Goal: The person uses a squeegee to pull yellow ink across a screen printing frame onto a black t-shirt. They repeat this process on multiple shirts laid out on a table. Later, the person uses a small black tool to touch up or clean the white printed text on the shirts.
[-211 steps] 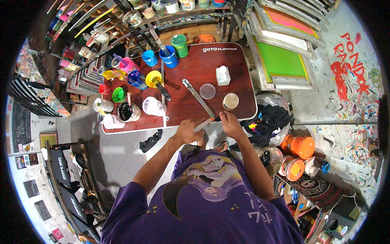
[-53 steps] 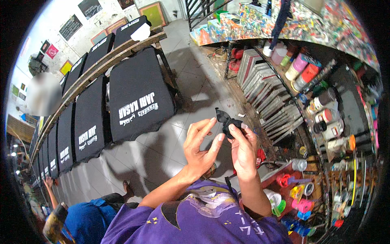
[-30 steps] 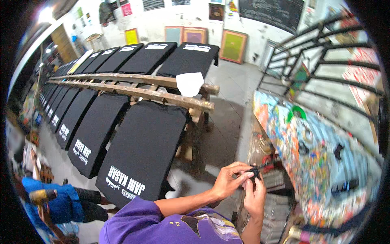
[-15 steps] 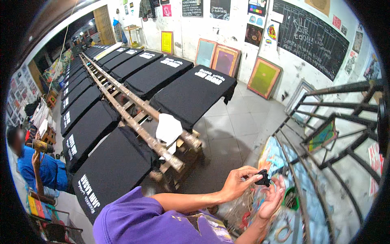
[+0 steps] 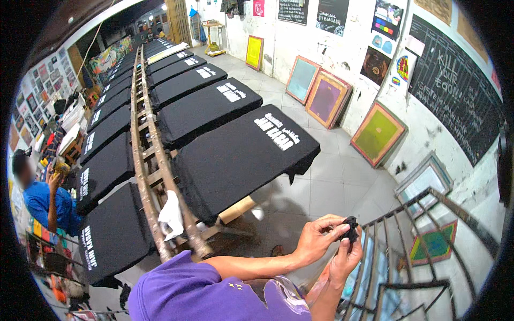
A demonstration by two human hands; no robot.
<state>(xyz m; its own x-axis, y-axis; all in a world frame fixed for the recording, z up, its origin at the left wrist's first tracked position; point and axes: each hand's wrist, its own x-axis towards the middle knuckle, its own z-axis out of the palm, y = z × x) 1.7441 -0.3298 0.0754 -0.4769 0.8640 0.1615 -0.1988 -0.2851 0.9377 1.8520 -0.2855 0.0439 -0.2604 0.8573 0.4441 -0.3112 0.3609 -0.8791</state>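
A small, black, bunched-up thing [image 5: 350, 229] is pinched between my two hands; its kind I cannot make out. My left hand [image 5: 320, 238] grips it from the left with thumb and fingers closed. From below, my right hand [image 5: 346, 261] has its thumb and fingers pressed against the same thing. Both hands are in the air to the right of the long printing table's near end. Closest to them on that table is a black T-shirt [image 5: 235, 160] with white print, stretched flat over a board.
Two long wooden rails [image 5: 140, 144] run away between rows of black shirts. A white cloth [image 5: 170, 216] lies on the rails. Dark metal railing [image 5: 396, 235] stands at the right. Framed screens [image 5: 379, 134] lean on the wall. At far left, a person in blue [image 5: 45, 206] holds something yellow.
My view has turned to the right. My right hand, spread beside the black thing before, now has its fingers closed on it along with my left.
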